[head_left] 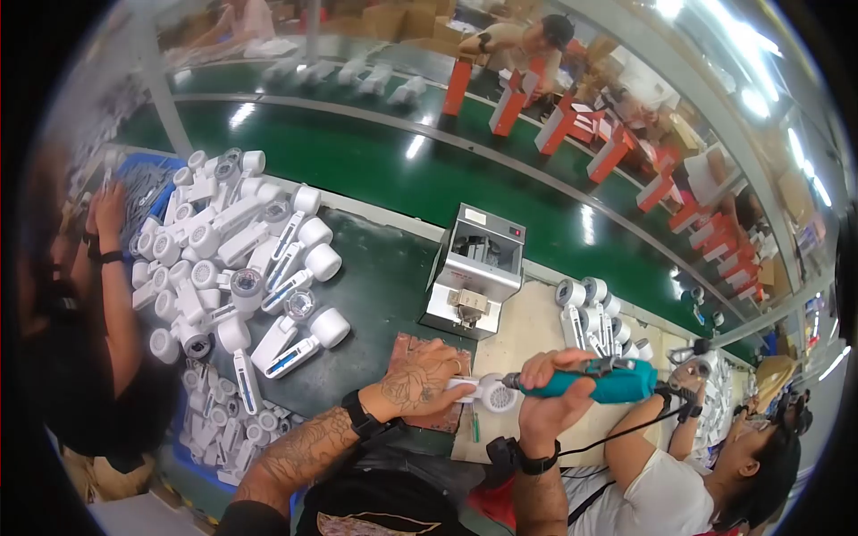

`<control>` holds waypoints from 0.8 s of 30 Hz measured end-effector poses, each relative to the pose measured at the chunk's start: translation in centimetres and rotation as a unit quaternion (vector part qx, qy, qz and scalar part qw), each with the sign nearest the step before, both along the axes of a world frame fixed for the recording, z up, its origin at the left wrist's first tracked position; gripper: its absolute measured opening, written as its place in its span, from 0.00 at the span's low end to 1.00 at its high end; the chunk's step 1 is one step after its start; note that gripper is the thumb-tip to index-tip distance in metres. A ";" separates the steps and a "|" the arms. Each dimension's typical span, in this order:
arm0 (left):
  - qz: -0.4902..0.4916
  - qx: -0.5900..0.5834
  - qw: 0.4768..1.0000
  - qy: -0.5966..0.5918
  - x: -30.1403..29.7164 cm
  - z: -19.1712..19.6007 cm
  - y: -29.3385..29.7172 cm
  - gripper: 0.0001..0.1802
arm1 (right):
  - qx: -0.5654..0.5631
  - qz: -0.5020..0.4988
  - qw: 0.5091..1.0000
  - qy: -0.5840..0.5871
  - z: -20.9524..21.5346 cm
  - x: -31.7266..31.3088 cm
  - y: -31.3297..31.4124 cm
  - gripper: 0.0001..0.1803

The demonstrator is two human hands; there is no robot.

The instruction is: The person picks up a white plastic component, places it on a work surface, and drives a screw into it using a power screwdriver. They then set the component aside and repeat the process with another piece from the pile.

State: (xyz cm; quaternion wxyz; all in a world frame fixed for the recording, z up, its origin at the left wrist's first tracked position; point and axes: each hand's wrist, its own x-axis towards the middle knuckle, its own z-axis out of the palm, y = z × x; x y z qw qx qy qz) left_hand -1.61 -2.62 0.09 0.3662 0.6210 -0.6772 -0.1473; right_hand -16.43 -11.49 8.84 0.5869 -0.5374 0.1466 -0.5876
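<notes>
Our dark-green worktop [375, 259] carries a heap of white devices [246, 241], too overlapped for us to count, and one silvery machine [478, 263], its single pale label illegible. Our right grip [563, 389] closes around one teal power driver [612, 384]; our left grip [418, 382] clasps one white, round-headed, perforated device [497, 395] between our hands.

Power screwdriver [606, 384] is showing teal; slot-patterned workpiece [499, 396] is showing white. Conveyor [357, 170] is gleaming green, boxes [458, 87] showing orange-red.
</notes>
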 end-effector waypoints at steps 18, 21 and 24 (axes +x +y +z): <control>0.014 -0.029 0.998 -0.057 1.3 -0.6 1.5 0.27 | -0.057 0.028 0.992 0.109 -3.8 10.0 -5.0 0.19; 0.013 -0.011 0.998 -0.067 1.3 -0.8 1.3 0.27 | -0.039 0.026 0.995 0.092 -4.6 9.8 -4.9 0.16; 0.018 0.013 0.997 -0.072 1.5 -0.4 1.7 0.27 | -0.020 0.051 0.991 0.121 -4.5 9.5 -4.5 0.17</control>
